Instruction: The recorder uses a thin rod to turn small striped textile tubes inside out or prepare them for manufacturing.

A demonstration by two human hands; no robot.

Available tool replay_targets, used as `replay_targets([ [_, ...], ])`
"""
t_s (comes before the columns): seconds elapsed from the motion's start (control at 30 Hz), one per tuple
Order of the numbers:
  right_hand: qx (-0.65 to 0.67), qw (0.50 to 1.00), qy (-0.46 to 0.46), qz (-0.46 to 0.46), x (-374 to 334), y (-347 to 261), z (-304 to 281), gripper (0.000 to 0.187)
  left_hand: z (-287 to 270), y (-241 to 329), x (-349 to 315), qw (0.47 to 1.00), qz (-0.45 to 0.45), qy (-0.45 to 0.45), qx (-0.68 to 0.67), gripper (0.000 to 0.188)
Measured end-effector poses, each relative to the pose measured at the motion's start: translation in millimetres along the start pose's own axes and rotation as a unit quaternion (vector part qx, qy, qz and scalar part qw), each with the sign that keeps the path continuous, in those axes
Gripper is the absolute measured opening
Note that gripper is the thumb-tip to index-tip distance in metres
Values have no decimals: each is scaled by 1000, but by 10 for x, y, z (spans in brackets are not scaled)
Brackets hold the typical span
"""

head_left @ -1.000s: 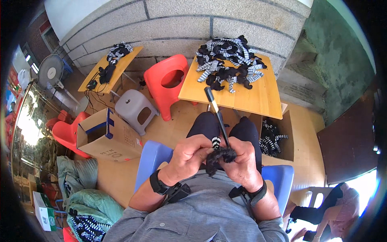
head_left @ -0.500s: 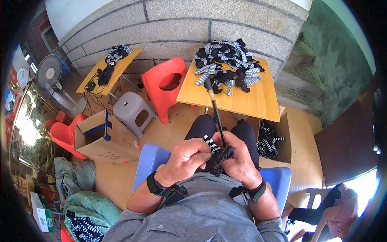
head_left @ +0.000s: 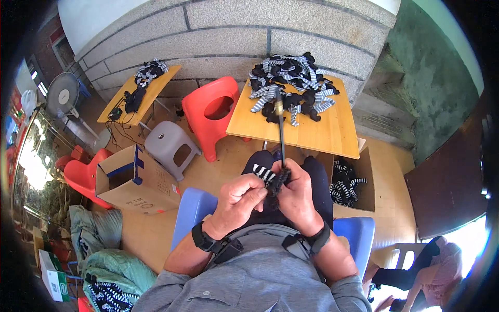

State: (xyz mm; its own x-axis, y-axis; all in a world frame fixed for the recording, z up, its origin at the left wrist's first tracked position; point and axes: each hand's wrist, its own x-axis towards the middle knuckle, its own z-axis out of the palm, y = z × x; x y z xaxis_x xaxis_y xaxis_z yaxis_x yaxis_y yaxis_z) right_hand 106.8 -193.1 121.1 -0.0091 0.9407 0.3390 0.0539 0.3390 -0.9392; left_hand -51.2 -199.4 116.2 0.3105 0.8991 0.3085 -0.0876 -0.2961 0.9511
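A black-and-white striped knit piece with a dark fuzzy part is held between my two hands, over my lap. My left hand pinches its edge between thumb and fingers. My right hand is closed around the dark part, by the lower end of a thin black rod. That rod points away from me toward the table and has a pale yellowish band near its far end. Where the rod ends inside the fabric is hidden by my fingers.
A wooden table ahead bears a pile of striped and black knit pieces. An open box of more stands to its right. Leftward are a red chair, a grey stool, a cardboard box and a green sack. Another person sits lower right.
Both hands have moved slightly, the right one up and to the left. The rod now stands more upright, and more of the striped part shows above my left fingers.
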Motion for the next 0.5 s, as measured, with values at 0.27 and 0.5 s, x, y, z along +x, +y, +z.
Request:
replay_targets([
  [0.27, -78, 996, 22, -29, 104, -35, 15, 18, 47, 17, -39, 995, -24, -2, -93, 7],
  [0.5, -135, 990, 14, -22, 83, -214, -56, 22, 39, -222, 54, 973, -82, 47, -209, 9],
])
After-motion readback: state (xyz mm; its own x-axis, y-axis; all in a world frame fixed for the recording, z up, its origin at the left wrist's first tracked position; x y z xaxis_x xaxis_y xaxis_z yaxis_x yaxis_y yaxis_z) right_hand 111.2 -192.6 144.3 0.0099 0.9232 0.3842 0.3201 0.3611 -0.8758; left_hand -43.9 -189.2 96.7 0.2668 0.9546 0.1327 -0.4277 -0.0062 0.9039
